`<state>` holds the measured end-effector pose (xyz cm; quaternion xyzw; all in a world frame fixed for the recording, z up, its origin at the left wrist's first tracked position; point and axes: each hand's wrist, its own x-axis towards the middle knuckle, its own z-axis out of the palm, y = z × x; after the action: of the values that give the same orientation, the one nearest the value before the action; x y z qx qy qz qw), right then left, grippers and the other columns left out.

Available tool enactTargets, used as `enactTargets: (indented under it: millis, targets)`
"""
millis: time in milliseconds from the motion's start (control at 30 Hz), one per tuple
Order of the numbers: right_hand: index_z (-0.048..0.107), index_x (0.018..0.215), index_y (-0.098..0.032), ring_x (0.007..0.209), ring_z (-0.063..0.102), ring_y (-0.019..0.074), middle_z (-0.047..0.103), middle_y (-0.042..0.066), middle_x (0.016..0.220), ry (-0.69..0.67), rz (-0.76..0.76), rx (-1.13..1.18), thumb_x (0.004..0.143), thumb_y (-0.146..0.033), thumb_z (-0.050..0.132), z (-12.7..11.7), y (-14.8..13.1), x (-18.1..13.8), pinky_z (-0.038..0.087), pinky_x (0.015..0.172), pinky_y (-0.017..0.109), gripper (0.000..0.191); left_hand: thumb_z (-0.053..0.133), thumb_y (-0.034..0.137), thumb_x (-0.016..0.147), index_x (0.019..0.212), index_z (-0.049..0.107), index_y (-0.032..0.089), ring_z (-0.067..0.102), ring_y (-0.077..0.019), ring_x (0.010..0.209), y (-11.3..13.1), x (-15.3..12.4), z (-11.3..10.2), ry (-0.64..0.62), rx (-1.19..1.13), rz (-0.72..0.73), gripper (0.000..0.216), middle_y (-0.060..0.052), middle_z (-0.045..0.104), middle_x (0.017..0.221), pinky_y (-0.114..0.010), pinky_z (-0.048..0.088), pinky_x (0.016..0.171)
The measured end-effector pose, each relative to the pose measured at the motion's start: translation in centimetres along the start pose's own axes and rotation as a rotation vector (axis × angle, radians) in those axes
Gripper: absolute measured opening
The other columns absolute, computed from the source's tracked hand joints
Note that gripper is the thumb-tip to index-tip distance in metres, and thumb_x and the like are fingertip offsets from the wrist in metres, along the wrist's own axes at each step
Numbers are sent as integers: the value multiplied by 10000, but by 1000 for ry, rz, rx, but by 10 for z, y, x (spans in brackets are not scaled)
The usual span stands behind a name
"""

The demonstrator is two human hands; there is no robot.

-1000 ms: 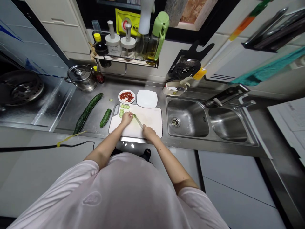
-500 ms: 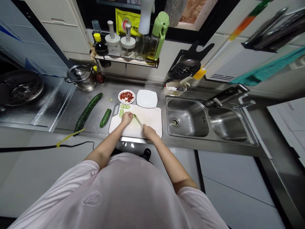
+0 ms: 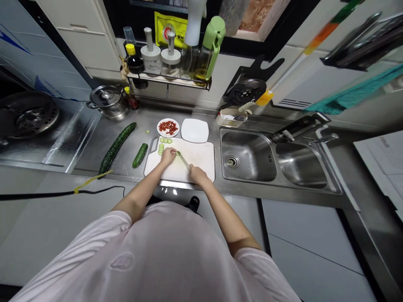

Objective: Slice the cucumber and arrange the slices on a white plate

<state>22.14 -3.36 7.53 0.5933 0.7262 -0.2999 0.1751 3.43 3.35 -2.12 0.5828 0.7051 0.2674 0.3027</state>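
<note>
My right hand (image 3: pixel 197 173) is wrapped round the handle of a knife (image 3: pixel 185 162), whose blade points up and left over the white cutting board (image 3: pixel 195 159). At the blade's tip is a small green cucumber slice (image 3: pixel 178 153). My left hand (image 3: pixel 168 156) has its fingers pinched together at that slice's edge; the fingertips are small and partly hidden. Beyond my left hand, several cucumber slices (image 3: pixel 166 141) lie in rows on the board's upper left. A short piece of cucumber (image 3: pixel 140 155) and a long cucumber (image 3: pixel 116 150) rest on the steel counter left of the board.
Behind the board stand a plate of chopped red pieces (image 3: pixel 168 127) and a white square plate (image 3: pixel 194 130). A double sink (image 3: pixel 248 155) is at right. A lidded pot (image 3: pixel 108 102) stands back left, and a shelf with bottles and jars (image 3: pixel 170 77) hangs above. A loose slice (image 3: pixel 147 131) lies on the counter.
The whole view has shifted very slightly. Both hands, the knife and the cucumber slices keep practically the same places.
</note>
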Motion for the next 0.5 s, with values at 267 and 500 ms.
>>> enactTargets:
  millis: [267, 500]
  targets:
    - [480, 1192, -173, 985, 635, 270, 644, 167, 1077, 10, 6, 0, 908, -163, 356, 1, -1, 2, 470, 749, 337, 309, 589, 134, 730, 904, 720, 152, 554, -147, 701, -1, 1, 1, 3, -12, -6, 219, -52, 630, 832, -276, 463, 737]
    - [474, 1201, -169, 1000, 630, 279, 636, 172, 1092, -10, 6, 6, 906, -162, 354, -3, -2, 0, 470, 753, 338, 318, 593, 145, 742, 921, 722, 152, 561, -145, 729, 1, 0, 0, 0, 4, -21, 220, -53, 638, 857, -267, 463, 758]
